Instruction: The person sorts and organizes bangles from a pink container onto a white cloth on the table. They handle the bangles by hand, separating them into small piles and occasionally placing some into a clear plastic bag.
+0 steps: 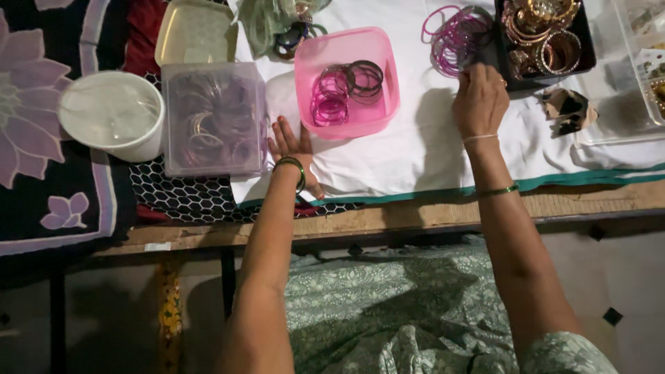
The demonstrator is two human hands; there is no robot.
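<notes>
Beside pink tub (346,79), left hand (294,149) flat, open, right hand (479,100) grip pinching purple bangles (454,38), white cloth (415,149) between.

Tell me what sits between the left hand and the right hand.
In the head view, the pink tub of bangles sits on the white cloth between the left hand and right hand.

This is looking like a home bangle-sorting spot: tubs of bangles (344,88) are crowding a cloth-draped wooden bench (388,218) over a tiled floor (616,277).
</notes>
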